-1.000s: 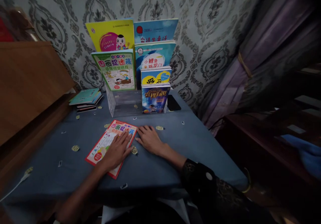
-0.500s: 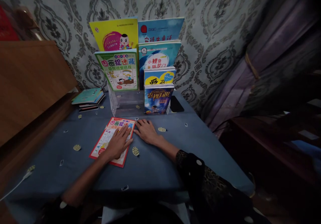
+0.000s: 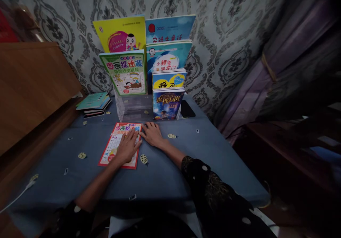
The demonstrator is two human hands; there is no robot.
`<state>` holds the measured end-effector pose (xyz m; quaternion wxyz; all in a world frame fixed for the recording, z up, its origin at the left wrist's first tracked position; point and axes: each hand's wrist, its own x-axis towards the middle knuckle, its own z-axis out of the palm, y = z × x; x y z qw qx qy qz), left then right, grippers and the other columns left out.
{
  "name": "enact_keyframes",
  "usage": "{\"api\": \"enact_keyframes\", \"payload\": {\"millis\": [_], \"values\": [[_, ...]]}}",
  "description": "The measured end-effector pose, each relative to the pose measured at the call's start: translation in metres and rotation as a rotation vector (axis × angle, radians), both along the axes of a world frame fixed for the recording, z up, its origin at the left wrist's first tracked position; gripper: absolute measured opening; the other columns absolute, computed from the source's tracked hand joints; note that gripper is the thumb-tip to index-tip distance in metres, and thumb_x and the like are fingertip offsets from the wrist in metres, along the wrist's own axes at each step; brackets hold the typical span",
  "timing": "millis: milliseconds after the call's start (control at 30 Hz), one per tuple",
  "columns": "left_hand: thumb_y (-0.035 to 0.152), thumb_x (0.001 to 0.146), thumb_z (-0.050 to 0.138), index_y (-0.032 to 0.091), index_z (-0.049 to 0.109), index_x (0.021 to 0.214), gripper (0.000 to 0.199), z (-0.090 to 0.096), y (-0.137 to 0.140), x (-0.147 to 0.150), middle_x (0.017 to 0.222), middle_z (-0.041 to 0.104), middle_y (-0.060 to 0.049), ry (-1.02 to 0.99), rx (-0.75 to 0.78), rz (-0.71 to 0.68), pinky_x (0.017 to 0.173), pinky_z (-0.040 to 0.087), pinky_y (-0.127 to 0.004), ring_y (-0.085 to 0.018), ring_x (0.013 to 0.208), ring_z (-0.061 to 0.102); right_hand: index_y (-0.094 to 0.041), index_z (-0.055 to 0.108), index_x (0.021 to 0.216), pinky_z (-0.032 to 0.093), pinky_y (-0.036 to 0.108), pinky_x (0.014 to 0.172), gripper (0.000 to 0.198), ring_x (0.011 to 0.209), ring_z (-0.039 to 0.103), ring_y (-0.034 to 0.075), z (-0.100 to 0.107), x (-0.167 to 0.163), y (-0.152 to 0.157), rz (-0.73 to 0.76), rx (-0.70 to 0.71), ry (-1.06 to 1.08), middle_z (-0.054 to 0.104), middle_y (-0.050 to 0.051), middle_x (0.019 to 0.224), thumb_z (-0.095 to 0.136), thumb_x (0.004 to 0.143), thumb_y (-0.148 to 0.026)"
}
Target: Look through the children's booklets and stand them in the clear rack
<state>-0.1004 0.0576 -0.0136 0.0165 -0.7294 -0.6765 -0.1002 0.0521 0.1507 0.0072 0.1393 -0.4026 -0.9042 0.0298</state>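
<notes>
A red-bordered picture book lies flat on the blue tablecloth. Across its cover rests my left hand, palm down with the fingers stretched out. My right hand lies on the cloth just right of the book, fingers apart, its thumb side touching or very near the upper right corner. Behind both hands stands a clear tiered book rack. On its left side are a green picture book and a yellow book. Its right side holds several blue books, with a dark blue book lowest in front.
A stack of thin books lies at the back left beside a wooden cabinet. Right of the rack is a black phone. A white cable crosses the left table edge. A purple curtain hangs at the right.
The red-bordered book has turned a little and sits straighter, its lower edge farther from the table's front. My left hand moved with it; my right hand shifted slightly left and away from me.
</notes>
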Motion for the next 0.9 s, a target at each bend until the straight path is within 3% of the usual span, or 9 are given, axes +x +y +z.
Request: {"api": "enact_keyframes", "payload": {"millis": [200,400,567,733,900], "values": [[0.049,0.104,0.029,0.016,0.04,0.152,0.059,0.006,-0.009,-0.007,0.16,0.035,-0.014,-0.089,-0.047,-0.109,0.122,0.023,-0.05,-0.025,0.151,0.027,-0.02,0.053,0.141,0.036,0.042,0.102,0.05,0.123,0.046,0.029,0.003,0.001,-0.001,-0.007,-0.017,0.003,0.057,0.014,0.136,0.04,0.103,-0.049],[0.055,0.101,0.043,0.027,0.028,0.157,0.065,0.015,-0.051,-0.026,0.162,0.031,-0.008,-0.118,-0.121,-0.343,0.124,0.021,-0.046,-0.022,0.151,0.027,-0.019,0.052,0.141,0.036,0.043,0.103,0.05,0.123,0.047,0.029,0.004,0.002,-0.003,-0.005,-0.02,-0.002,0.056,0.014,0.137,0.042,0.102,-0.048],[0.062,0.093,0.055,0.029,0.018,0.159,0.083,0.024,-0.081,-0.035,0.163,0.027,-0.008,-0.118,-0.143,-0.422,0.124,0.019,-0.05,-0.024,0.151,0.027,-0.019,0.052,0.141,0.037,0.043,0.104,0.051,0.123,0.046,0.029,0.001,0.001,-0.002,0.0,-0.009,0.007,0.057,0.014,0.136,0.039,0.103,-0.049],[0.055,0.096,0.054,0.028,0.031,0.155,0.069,0.019,-0.083,-0.036,0.16,0.036,-0.008,-0.188,-0.1,-0.389,0.123,0.023,-0.05,-0.022,0.149,0.033,-0.022,0.055,0.14,0.036,0.044,0.106,0.044,0.126,0.045,0.029,0.001,0.004,-0.009,0.015,-0.046,0.005,0.055,0.014,0.139,0.042,0.103,-0.043],[0.054,0.094,0.058,0.025,0.043,0.15,0.065,0.01,-0.08,-0.038,0.154,0.046,-0.011,-0.246,-0.046,-0.377,0.121,0.026,-0.05,-0.023,0.145,0.04,-0.022,0.057,0.139,0.039,0.043,0.104,0.04,0.125,0.047,0.029,0.001,0.019,-0.041,0.122,-0.08,0.008,0.056,0.014,0.137,0.044,0.103,-0.035]]}}
